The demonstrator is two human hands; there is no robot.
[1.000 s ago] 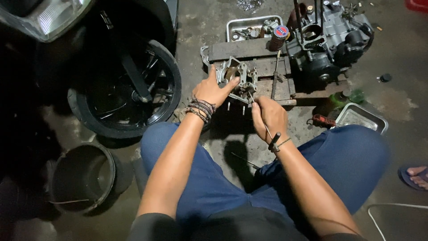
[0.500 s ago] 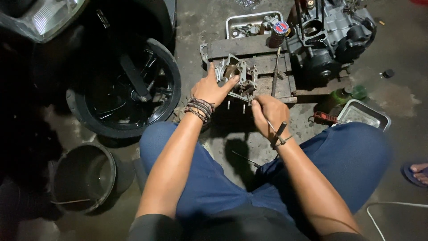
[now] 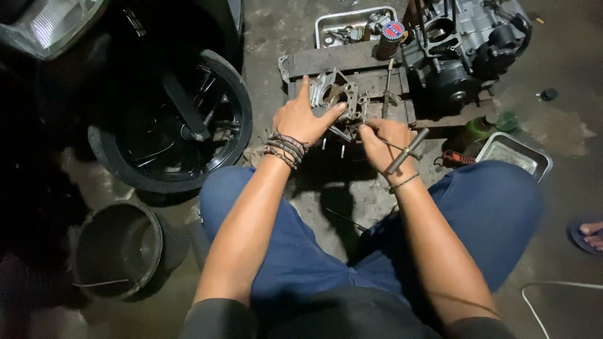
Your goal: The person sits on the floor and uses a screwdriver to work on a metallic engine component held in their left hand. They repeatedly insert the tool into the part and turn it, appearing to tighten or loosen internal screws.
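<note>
Gripping engine part (image 3: 339,100), T-handle tool (image 3: 407,150)

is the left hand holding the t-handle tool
No, the right hand grips the T-handle tool; the left hand steadies the metal engine part.

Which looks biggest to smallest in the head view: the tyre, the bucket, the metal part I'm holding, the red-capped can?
1. Tyre
2. Bucket, though it sits nearer the camera
3. Metal part, under the left hand
4. Red-capped can
</note>
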